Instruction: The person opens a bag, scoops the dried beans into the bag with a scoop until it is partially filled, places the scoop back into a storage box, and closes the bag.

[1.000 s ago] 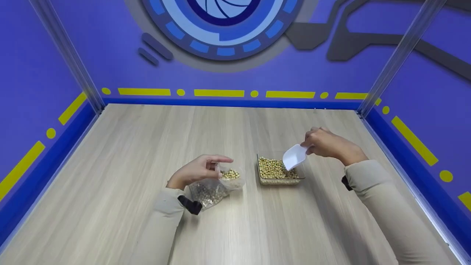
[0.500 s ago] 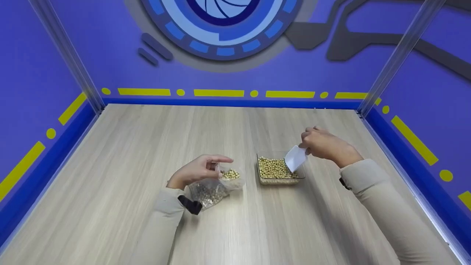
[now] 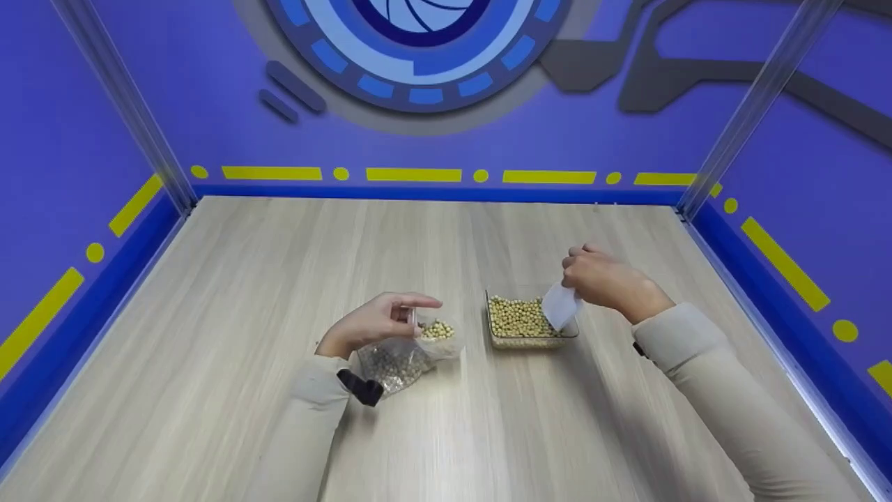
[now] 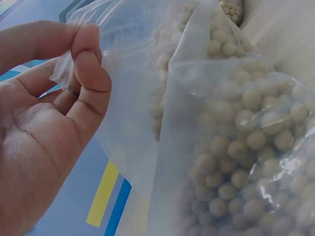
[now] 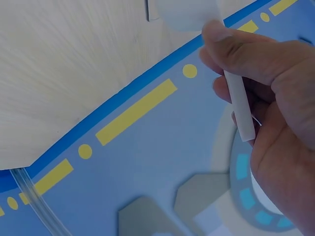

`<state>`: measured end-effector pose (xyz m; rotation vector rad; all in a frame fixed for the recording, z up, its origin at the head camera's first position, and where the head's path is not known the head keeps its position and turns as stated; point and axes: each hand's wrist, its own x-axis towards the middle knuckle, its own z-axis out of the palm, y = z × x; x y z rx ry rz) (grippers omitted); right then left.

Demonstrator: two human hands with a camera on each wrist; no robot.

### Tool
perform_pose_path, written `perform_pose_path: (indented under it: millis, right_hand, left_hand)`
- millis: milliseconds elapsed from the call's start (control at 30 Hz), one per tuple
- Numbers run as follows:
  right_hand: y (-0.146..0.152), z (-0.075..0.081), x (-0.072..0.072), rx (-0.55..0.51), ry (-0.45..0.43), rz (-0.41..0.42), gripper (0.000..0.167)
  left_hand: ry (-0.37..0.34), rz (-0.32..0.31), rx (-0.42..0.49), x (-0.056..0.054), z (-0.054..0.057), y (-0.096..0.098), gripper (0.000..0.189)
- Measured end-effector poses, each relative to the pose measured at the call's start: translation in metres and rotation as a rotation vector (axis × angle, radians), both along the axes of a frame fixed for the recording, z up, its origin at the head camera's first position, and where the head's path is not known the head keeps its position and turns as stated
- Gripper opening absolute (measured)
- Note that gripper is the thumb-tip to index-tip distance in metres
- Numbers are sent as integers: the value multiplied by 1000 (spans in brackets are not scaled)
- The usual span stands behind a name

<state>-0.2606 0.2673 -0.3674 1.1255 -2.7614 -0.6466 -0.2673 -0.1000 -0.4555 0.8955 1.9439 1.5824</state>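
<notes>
My left hand (image 3: pixel 380 324) pinches the rim of a clear plastic bag (image 3: pixel 397 366) of round, pale yellow beans. The bag's mouth gapes to the right, and beans show inside it; in the left wrist view the bag (image 4: pixel 236 162) fills the right side. A white scoop (image 3: pixel 562 307) is gripped by its handle in my right hand (image 3: pixel 606 279). Its blade tilts down into the right part of a clear rectangular container (image 3: pixel 533 344), touching or close to the beans (image 3: pixel 519 317) there. The right wrist view shows fingers wrapped about the handle (image 5: pixel 239 105).
The bag and container stand apart on a pale wood-grain table (image 3: pixel 313 244). Blue panels (image 3: pixel 446 153) with yellow markings wall in the back and both sides, joined by metal corner posts (image 3: pixel 759 111).
My right hand has shifted a little left and down, turning the scoop steeper into the container's right side. The left hand and the bag hold still.
</notes>
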Motion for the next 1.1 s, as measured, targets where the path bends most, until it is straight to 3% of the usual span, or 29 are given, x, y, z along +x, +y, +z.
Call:
perform_pose_path:
  millis: [133,567,833,1100]
  right_hand:
    - [-4,-2,1,34,21,13,11]
    - [-4,-12,0,-19,-115,-43,9]
    - [6,-18,-2,-128,-202,-58,10]
    - [15,-24,-5,-265,-318,-162,18]
  left_hand:
    - [3,-6,12,0,0,0,52]
    - [-15,12,-2,1,0,-2,52]
    - [-26,10,3,1,0,-2,51]
    - [-61,-4,30,0,-1,-3,52]
